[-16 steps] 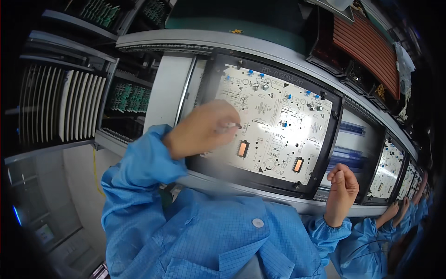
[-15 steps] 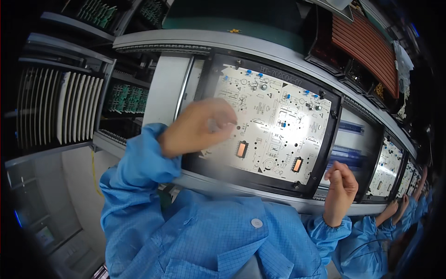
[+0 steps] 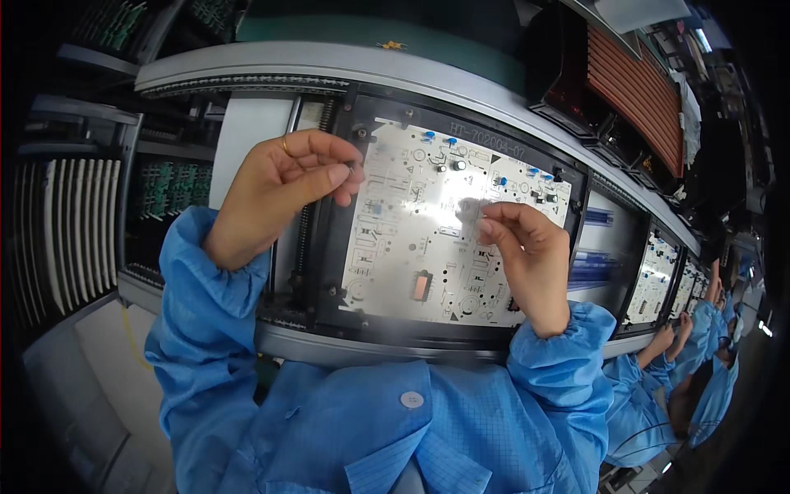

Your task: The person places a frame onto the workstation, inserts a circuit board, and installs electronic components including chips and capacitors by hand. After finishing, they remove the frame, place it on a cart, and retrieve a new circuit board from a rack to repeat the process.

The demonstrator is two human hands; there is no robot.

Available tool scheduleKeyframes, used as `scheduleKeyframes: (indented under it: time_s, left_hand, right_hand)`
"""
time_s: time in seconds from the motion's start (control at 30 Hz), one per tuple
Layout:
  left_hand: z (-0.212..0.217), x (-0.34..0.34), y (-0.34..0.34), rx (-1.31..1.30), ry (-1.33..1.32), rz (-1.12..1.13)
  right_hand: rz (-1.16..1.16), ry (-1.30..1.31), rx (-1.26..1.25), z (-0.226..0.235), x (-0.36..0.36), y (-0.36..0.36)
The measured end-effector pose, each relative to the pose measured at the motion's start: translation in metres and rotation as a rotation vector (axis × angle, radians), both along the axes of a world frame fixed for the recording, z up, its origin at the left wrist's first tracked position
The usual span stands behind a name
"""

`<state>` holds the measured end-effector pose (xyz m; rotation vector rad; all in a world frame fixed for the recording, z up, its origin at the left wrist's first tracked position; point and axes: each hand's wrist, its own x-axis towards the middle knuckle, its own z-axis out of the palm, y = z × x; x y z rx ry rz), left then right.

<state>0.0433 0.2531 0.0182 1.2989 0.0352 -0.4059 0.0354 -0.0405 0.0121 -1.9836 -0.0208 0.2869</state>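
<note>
Racks of green circuit boards (image 3: pixel 169 191) are seen beyond the conveyor's (image 3: pixel 346 66) left end, beside pale vertical slats (image 3: pixel 62 226). A ribbed orange-brown panel (image 3: pixel 638 90) is mounted above the far right edge. Further white boards in black frames (image 3: pixel 658 276) are carried toward the conveyor's right end, where a co-worker's blue sleeves (image 3: pixel 695 325) are visible.

Blue grid-weave sleeves (image 3: pixel 206 280), gold ring (image 3: pixel 285 146)

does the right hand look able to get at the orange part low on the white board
Probably yes. The right hand is already over the white board, and the orange part lies bare just below-left of its fingers, with nothing covering it. The left hand is off to the side.
</note>
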Motion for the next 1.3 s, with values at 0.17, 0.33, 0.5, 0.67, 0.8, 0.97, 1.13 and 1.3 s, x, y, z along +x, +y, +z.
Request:
scheduleKeyframes:
  time_s: [0.17,0.33,0.5,0.67,0.8,0.97,1.13,1.3]
  left_hand:
    - [0.000,-0.005,0.004,-0.008,0.039,-0.021]
    - [-0.001,-0.004,0.006,-0.044,0.056,-0.009]
    - [-0.003,-0.005,0.007,-0.056,0.088,-0.007]
    - [0.000,-0.005,0.009,-0.063,0.115,0.003]
    - [0.001,-0.001,0.007,-0.045,0.116,-0.003]
    - [-0.002,-0.007,0.014,-0.038,0.100,0.004]
    - [-0.003,-0.007,0.011,-0.053,0.094,0.003]
    - [-0.005,-0.006,0.013,-0.076,0.085,-0.001]
  right_hand:
    - [0.186,-0.367,-0.384,0.004,0.012,0.014]
    - [0.256,-0.558,-0.485,-0.008,0.010,0.016]
    - [0.321,-0.602,-0.571,-0.007,0.009,0.018]
    - [0.323,-0.599,-0.643,-0.005,0.009,0.022]
    - [0.308,-0.584,-0.658,-0.003,0.010,0.021]
    - [0.340,-0.591,-0.702,-0.003,0.007,0.027]
    - [0.358,-0.593,-0.699,-0.002,0.008,0.023]
    - [0.348,-0.579,-0.704,-0.002,0.008,0.026]
